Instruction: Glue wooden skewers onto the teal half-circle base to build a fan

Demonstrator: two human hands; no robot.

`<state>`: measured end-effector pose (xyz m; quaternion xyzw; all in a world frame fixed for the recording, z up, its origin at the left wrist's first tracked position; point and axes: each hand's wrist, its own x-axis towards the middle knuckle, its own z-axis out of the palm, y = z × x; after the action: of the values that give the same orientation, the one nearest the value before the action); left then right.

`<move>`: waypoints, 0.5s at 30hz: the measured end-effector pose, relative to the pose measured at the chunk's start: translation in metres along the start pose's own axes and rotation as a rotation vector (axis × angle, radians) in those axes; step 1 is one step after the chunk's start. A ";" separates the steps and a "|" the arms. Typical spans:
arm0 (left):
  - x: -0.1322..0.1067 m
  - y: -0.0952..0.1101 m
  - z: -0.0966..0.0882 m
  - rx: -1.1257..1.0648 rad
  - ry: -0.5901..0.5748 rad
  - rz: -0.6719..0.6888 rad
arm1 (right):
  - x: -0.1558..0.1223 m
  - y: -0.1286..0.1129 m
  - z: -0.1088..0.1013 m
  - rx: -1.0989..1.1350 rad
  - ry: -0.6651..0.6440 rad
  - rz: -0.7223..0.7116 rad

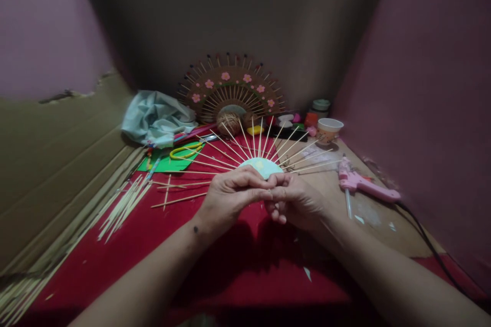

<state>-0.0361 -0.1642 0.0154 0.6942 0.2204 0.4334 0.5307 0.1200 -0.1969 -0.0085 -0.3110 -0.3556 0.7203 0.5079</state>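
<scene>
My left hand and my right hand meet at the middle, fingers curled together at the near edge of a pale half-disc. Thin wooden skewers fan out from that half-disc away from me. Both hands pinch its base; what lies between the fingertips is hidden. The piece rests just above a red cloth.
A finished brown fan with pink flowers leans on the back wall. Nearby lie a twine ball, yellow scissors, green paper, loose skewers, a paper cup and a pink glue gun with cord. Cardboard stands at left.
</scene>
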 end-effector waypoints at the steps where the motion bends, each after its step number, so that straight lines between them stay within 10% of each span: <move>1: -0.001 0.000 0.000 0.005 -0.017 0.006 | 0.000 0.000 0.000 -0.019 -0.014 0.009; 9: -0.009 0.028 -0.018 0.016 0.026 0.032 | 0.002 -0.002 0.000 -0.123 0.135 -0.094; 15: -0.079 0.068 -0.037 0.267 -0.083 -0.044 | 0.009 0.000 -0.013 0.029 0.355 0.002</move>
<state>-0.1188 -0.2277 0.0521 0.7710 0.2693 0.3593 0.4517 0.1284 -0.1858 -0.0164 -0.4263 -0.2496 0.6596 0.5664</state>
